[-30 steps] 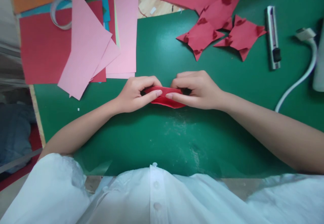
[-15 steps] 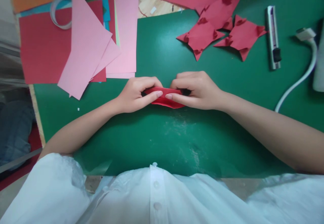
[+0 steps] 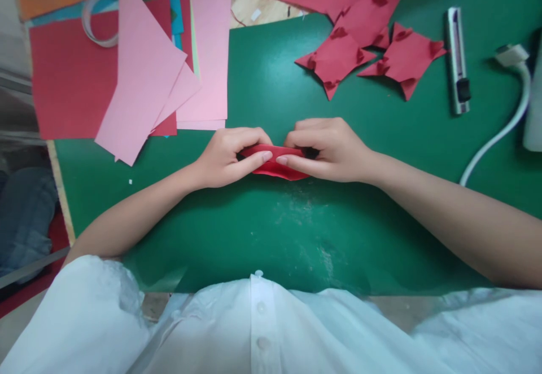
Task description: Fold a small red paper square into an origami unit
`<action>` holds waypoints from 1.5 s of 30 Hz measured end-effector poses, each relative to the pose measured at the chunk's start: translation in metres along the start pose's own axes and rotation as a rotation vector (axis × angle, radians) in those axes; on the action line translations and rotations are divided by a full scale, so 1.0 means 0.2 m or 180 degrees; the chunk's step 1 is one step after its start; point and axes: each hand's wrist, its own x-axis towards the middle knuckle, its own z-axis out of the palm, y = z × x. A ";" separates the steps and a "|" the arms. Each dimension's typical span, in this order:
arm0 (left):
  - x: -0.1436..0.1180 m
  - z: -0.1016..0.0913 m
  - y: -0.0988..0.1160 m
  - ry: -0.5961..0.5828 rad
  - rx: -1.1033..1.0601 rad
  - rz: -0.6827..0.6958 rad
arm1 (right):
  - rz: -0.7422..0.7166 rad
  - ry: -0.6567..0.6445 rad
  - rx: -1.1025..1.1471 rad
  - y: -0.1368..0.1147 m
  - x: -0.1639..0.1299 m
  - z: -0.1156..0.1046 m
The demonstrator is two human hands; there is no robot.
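Folded red paper (image 3: 274, 162) sits mid-tabletop on the green mat (image 3: 262, 80), pinched at each end. Far right lie red folded stars (image 3: 364, 52), a cutter (image 3: 456, 61) and a white cable (image 3: 503, 131); far left, pink sheets (image 3: 144, 75). Left hand (image 3: 228, 157) and right hand (image 3: 330, 148) each have their grip pressed together on the paper.

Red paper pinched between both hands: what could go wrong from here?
1. The folded red paper is pinched from both ends by the left hand and right hand; uneven pressure could skew the crease or tear it.
2. The fingers cover much of the paper, so a misaligned edge may go unseen.
3. The utility knife lies by the right forearm; a wide sweep could knock it.
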 end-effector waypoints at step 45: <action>0.00 0.00 0.01 -0.0100 0.0176 0.0118 | -0.0061 -0.0074 -0.0214 0.00 0.00 0.01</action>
